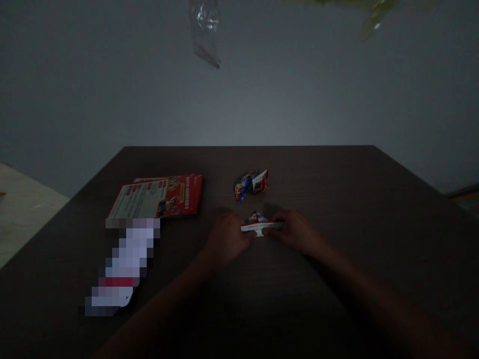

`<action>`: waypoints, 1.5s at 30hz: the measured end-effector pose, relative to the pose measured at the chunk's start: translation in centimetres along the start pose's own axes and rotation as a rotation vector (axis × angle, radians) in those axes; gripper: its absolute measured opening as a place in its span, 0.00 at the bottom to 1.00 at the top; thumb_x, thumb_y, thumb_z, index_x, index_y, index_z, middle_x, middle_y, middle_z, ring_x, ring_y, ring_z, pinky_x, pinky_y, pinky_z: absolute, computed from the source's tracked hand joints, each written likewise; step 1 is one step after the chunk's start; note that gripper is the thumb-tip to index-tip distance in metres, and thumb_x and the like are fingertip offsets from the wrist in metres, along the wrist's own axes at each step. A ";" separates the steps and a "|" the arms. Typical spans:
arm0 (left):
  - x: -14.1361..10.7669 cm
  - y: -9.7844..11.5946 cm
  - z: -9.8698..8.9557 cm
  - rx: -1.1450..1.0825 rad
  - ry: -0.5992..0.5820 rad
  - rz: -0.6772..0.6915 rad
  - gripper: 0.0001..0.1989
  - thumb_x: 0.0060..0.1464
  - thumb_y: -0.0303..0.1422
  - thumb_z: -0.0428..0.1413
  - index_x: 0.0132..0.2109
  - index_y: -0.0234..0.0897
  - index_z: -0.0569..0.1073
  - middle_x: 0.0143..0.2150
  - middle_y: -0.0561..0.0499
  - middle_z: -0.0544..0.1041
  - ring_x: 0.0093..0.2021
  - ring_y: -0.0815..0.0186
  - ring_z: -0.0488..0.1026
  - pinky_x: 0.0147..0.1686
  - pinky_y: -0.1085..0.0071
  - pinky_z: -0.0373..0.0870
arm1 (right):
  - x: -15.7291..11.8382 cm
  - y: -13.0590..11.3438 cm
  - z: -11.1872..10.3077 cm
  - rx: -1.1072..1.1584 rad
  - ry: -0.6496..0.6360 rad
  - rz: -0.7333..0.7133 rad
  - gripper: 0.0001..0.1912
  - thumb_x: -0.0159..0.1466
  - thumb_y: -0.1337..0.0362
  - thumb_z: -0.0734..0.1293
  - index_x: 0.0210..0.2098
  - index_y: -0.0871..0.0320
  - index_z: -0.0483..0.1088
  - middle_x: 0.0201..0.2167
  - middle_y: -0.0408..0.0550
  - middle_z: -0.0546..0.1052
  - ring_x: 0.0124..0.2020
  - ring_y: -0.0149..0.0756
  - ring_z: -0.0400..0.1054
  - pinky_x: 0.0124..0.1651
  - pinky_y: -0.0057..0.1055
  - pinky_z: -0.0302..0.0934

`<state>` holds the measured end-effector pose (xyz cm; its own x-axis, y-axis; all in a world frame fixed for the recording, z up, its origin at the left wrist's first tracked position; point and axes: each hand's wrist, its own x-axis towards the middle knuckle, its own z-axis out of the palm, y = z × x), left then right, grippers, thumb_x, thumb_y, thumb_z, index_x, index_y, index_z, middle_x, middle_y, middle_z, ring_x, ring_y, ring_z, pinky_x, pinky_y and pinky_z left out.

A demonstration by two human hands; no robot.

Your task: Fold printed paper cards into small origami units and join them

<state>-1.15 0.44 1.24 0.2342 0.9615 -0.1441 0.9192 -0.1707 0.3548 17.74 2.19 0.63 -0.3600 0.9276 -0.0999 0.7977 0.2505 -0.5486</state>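
Both my hands meet at the middle of the dark table around a small piece of printed paper [259,227] that is partly folded. It has a white strip with a red line along it and a printed picture peak standing up behind. My left hand [229,237] is closed on the paper's left end. At the right end my right hand [297,229] pinches it, thumb on the near side. Just beyond my hands lie two folded paper pieces, one blue, red and yellow [244,186], the other red and white [261,182].
Red printed booklets [181,197] are stacked on the left of the dark wooden table [318,174]. Nearer me lies a bright, pixelated long object [129,259]. A grey wall [284,89] rises behind the table, with a clear plastic bag [205,30] hanging on it.
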 end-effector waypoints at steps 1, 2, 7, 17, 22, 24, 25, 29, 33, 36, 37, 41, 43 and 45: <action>0.0 0.0 -0.1 0.004 -0.006 -0.009 0.13 0.51 0.41 0.55 0.33 0.36 0.76 0.35 0.46 0.76 0.36 0.61 0.73 0.35 0.70 0.64 | 0.0 0.0 0.0 -0.002 0.005 -0.001 0.11 0.56 0.59 0.67 0.34 0.59 0.76 0.28 0.46 0.77 0.27 0.34 0.68 0.28 0.27 0.52; 0.0 -0.1 -0.1 0.007 -0.008 -0.020 0.13 0.51 0.41 0.55 0.33 0.36 0.76 0.35 0.46 0.77 0.37 0.61 0.73 0.35 0.70 0.64 | 0.0 0.0 0.0 -0.007 0.011 -0.002 0.11 0.56 0.58 0.68 0.34 0.59 0.76 0.28 0.46 0.77 0.28 0.34 0.68 0.29 0.27 0.52; 0.1 -0.7 -0.2 0.015 -0.034 -0.038 0.15 0.50 0.44 0.55 0.34 0.37 0.76 0.35 0.46 0.77 0.36 0.61 0.73 0.34 0.70 0.64 | 0.1 0.0 0.0 -0.028 0.005 0.008 0.12 0.56 0.58 0.68 0.35 0.59 0.75 0.27 0.46 0.76 0.27 0.34 0.68 0.29 0.27 0.52; 0.0 -1.7 -1.1 0.075 -0.073 -0.032 0.19 0.49 0.49 0.53 0.32 0.37 0.77 0.34 0.46 0.77 0.33 0.60 0.73 0.29 0.70 0.62 | 0.0 0.8 0.0 0.036 -0.003 0.017 0.11 0.54 0.58 0.69 0.34 0.58 0.74 0.25 0.46 0.76 0.25 0.34 0.67 0.28 0.27 0.53; 0.0 -2.3 -1.4 0.047 -0.089 -0.041 0.18 0.48 0.49 0.54 0.32 0.39 0.77 0.33 0.48 0.77 0.32 0.62 0.73 0.27 0.71 0.60 | -0.1 0.9 -0.5 0.054 -0.023 0.051 0.11 0.53 0.59 0.69 0.33 0.58 0.74 0.27 0.45 0.76 0.26 0.34 0.68 0.27 0.27 0.54; -0.1 -2.5 -1.5 0.032 -0.089 -0.056 0.18 0.47 0.49 0.55 0.32 0.39 0.77 0.33 0.48 0.77 0.32 0.62 0.73 0.26 0.72 0.59 | -0.2 0.9 -0.6 0.047 -0.023 0.064 0.11 0.53 0.58 0.69 0.33 0.58 0.74 0.27 0.45 0.75 0.27 0.34 0.67 0.27 0.27 0.54; -0.1 -2.6 -1.6 0.028 -0.089 -0.064 0.18 0.47 0.49 0.55 0.32 0.39 0.77 0.32 0.48 0.77 0.32 0.63 0.73 0.26 0.72 0.59 | -0.2 0.9 -0.7 0.049 -0.024 0.070 0.11 0.53 0.58 0.69 0.33 0.58 0.74 0.26 0.45 0.75 0.26 0.34 0.67 0.27 0.27 0.54; -0.2 -3.2 -1.9 0.012 -0.118 -0.074 0.17 0.46 0.48 0.56 0.32 0.39 0.78 0.31 0.49 0.77 0.32 0.63 0.73 0.24 0.73 0.58 | -0.4 1.5 -1.0 0.069 -0.021 0.074 0.12 0.53 0.58 0.70 0.33 0.59 0.73 0.25 0.44 0.75 0.26 0.33 0.67 0.27 0.26 0.55; -0.2 -3.8 -2.3 -0.027 -0.173 -0.047 0.16 0.47 0.46 0.54 0.32 0.41 0.79 0.30 0.50 0.78 0.31 0.64 0.73 0.24 0.74 0.57 | -0.6 2.5 -1.3 0.116 -0.024 0.076 0.11 0.52 0.60 0.70 0.33 0.60 0.73 0.28 0.46 0.76 0.28 0.34 0.69 0.28 0.27 0.57; -0.2 -4.3 -2.4 -0.034 -0.177 -0.033 0.15 0.47 0.45 0.55 0.32 0.41 0.80 0.30 0.50 0.78 0.30 0.64 0.73 0.24 0.73 0.59 | -0.7 3.1 -1.6 0.131 -0.030 0.113 0.11 0.52 0.60 0.70 0.34 0.59 0.73 0.28 0.45 0.76 0.28 0.34 0.70 0.29 0.27 0.59; -0.2 -4.4 -2.4 -0.037 -0.173 -0.037 0.15 0.47 0.45 0.55 0.32 0.40 0.80 0.30 0.50 0.78 0.29 0.64 0.73 0.24 0.73 0.59 | -0.8 3.3 -1.7 0.131 -0.030 0.122 0.12 0.52 0.60 0.70 0.34 0.59 0.73 0.28 0.45 0.76 0.28 0.34 0.70 0.29 0.27 0.59; -0.2 -4.9 -2.2 -0.061 -0.160 -0.076 0.15 0.45 0.46 0.56 0.31 0.39 0.79 0.30 0.50 0.78 0.30 0.64 0.73 0.24 0.74 0.58 | -0.8 3.9 -1.8 0.133 -0.026 0.136 0.13 0.51 0.60 0.71 0.35 0.58 0.73 0.29 0.46 0.77 0.29 0.35 0.70 0.29 0.27 0.59; -0.3 -5.1 -2.2 -0.061 -0.129 -0.070 0.15 0.45 0.46 0.57 0.30 0.38 0.78 0.31 0.50 0.78 0.31 0.64 0.73 0.25 0.74 0.59 | -0.7 4.1 -1.9 0.139 -0.035 0.135 0.14 0.51 0.60 0.71 0.36 0.59 0.73 0.29 0.46 0.77 0.29 0.35 0.70 0.29 0.27 0.59; -0.4 -5.1 -2.1 -0.068 -0.119 -0.070 0.15 0.44 0.45 0.58 0.30 0.38 0.78 0.31 0.50 0.77 0.30 0.65 0.73 0.24 0.74 0.58 | -0.6 4.4 -1.9 0.151 -0.050 0.135 0.14 0.51 0.61 0.70 0.36 0.59 0.73 0.28 0.46 0.76 0.29 0.35 0.70 0.29 0.27 0.59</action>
<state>-6.62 1.44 1.46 0.2101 0.9374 -0.2777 0.9119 -0.0855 0.4014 22.38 3.22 -0.12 -0.2816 0.9339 -0.2202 0.7601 0.0771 -0.6452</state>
